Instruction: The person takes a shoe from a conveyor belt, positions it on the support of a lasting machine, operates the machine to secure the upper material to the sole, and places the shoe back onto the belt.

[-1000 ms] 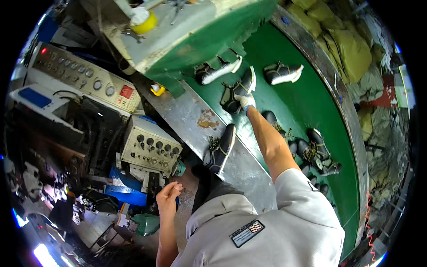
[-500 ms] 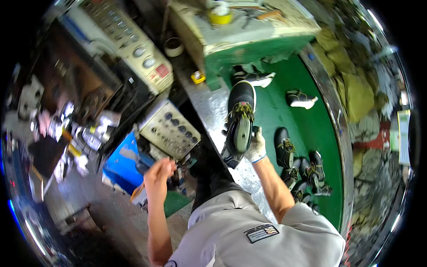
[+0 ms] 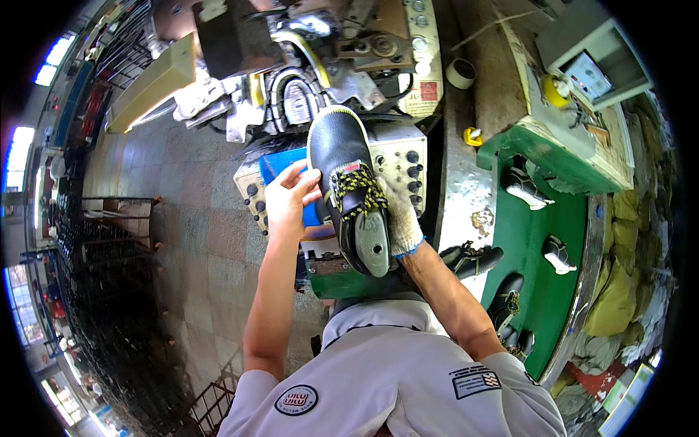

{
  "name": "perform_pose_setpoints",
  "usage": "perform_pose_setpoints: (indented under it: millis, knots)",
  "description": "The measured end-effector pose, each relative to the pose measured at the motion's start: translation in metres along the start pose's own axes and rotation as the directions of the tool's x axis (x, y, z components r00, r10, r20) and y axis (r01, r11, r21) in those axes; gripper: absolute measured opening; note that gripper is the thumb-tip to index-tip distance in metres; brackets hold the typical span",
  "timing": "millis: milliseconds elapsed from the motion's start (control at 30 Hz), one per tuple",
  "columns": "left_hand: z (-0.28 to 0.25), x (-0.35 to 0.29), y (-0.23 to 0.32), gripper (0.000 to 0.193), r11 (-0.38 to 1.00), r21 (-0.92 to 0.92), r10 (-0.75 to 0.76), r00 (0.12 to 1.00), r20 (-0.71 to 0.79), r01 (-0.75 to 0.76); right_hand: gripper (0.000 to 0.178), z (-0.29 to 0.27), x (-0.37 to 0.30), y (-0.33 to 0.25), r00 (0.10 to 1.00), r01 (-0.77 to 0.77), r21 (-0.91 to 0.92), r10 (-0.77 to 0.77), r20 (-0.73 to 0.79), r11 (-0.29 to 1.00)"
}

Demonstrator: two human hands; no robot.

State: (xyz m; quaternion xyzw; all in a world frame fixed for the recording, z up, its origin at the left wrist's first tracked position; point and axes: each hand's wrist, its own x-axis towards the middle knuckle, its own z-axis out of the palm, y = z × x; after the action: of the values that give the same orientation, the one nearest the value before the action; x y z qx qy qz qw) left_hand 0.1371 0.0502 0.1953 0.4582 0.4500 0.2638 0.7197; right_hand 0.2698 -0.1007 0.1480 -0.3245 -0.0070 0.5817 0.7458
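Note:
A black shoe (image 3: pixel 339 142) with yellow-and-black laces and a pale toe edge is held up in front of my body, toe pointing away. A grey-green shoe last (image 3: pixel 373 240) with a round hole fills its opening. My right hand (image 3: pixel 400 215), in a whitish knit glove with a blue cuff edge, grips the shoe from the right; part of its fingers is hidden behind the shoe. At the shoe's left side is my bare left hand (image 3: pixel 291 197), its fingers bent but apart and the fingertips against or very close to the upper.
Ahead stands a metal machine (image 3: pixel 298 98) with curved clamps. Beside it are control panels with knobs (image 3: pixel 413 171). To the right, several shoes lie on a green surface (image 3: pixel 535 247) along a metal ledge (image 3: pixel 466 189). A dark rack (image 3: pixel 116 226) stands left.
My body and view have turned left toward the machine, and the shoe has come along in my right hand. My left hand has moved from empty space to the shoe's side, its fingers spreading.

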Motion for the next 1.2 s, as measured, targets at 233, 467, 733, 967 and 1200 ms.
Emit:
perform_pose_setpoints:
  millis: [233,467,733,967,1200]
  knots:
    - [-0.035,0.032,0.011,0.064,0.961,-0.189,0.176,0.973,-0.147,-0.202,0.056,0.047,0.068,0.006,0.998,0.054,0.001,-0.054,0.046,0.999]
    - [-0.025,0.071,-0.017,0.046,0.986,-0.164,-0.02,0.997,-0.068,0.009,0.036,0.051,0.129,0.021,0.978,0.137,-0.112,-0.152,-0.14,0.984]
    - [-0.027,0.077,-0.015,0.063,0.972,-0.194,-0.124,0.99,0.065,0.135,0.039,0.061,0.132,0.033,0.974,0.16,-0.107,-0.175,-0.145,0.981]
    - [-0.018,0.07,0.01,0.062,0.975,-0.137,-0.162,0.983,0.086,0.173,0.036,0.062,0.135,0.029,0.979,0.086,0.014,-0.082,-0.185,0.996]
    - [-0.029,0.09,-0.041,0.056,0.973,-0.231,0.012,0.997,0.073,0.005,0.041,0.046,0.139,0.052,0.914,0.275,-0.337,-0.353,-0.2,0.9]
